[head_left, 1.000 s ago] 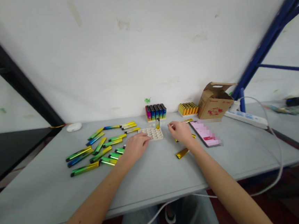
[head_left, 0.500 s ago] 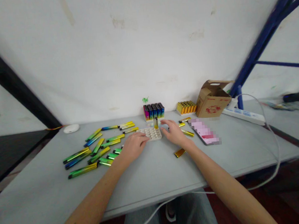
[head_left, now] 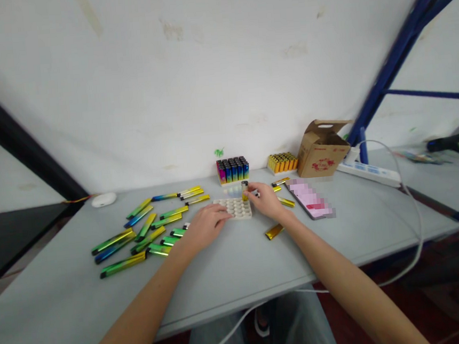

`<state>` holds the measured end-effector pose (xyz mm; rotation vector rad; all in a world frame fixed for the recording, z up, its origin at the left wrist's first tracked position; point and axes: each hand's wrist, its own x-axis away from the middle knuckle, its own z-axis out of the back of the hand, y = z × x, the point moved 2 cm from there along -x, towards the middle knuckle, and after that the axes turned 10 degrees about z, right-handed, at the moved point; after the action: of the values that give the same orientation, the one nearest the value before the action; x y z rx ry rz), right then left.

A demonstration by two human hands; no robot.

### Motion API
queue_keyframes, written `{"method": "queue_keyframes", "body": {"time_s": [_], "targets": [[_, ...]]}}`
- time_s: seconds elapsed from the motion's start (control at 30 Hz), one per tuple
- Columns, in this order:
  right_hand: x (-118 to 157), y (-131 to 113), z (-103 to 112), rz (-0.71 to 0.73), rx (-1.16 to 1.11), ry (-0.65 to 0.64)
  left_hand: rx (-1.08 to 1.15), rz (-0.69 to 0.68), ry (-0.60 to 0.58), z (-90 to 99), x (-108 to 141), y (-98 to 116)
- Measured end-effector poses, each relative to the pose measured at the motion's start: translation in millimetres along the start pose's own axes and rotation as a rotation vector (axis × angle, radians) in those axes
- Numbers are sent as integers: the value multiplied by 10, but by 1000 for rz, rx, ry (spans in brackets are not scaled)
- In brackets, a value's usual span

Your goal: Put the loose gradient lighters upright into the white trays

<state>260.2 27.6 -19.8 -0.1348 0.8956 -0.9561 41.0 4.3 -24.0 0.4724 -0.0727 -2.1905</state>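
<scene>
A white tray point(head_left: 239, 209) with rows of round holes lies on the table in front of me. My left hand point(head_left: 208, 224) grips its left side, fingers bent over the edge. At the tray's far right corner stands an upright gold lighter point(head_left: 244, 192) with a dark top. My right hand point(head_left: 264, 198) pinches that lighter between thumb and fingers. Several green, yellow and blue lighters point(head_left: 117, 240) lie scattered on the left, some partly behind my left hand. A gold lighter point(head_left: 274, 232) lies below my right wrist, and other gold ones point(head_left: 286, 202) lie just beyond it.
By the wall stand a tray of dark-topped coloured lighters point(head_left: 233, 170) and a tray of yellow ones point(head_left: 283, 163). An opened cardboard box point(head_left: 320, 156), a phone point(head_left: 310, 199) and a power strip point(head_left: 370, 174) are on the right. A white cable point(head_left: 418, 219) hangs over the table edge.
My right hand has closed on the upright lighter, where its fingers were apart beside it before. My left hand stays on the tray. The whole view has shifted slightly.
</scene>
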Motion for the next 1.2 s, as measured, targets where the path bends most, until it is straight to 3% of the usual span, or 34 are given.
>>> {"method": "queue_keyframes", "body": {"time_s": [0.53,0.93,1.2], "targets": [[5,-31,20,10,175,-94,19,17,-13,23,-7,37],[5,-41,15,76,133,-84,59,39,16,1,-7,38],[-4,-8,129,29,116,-98,30,111,69,-7,-5,45]]}}
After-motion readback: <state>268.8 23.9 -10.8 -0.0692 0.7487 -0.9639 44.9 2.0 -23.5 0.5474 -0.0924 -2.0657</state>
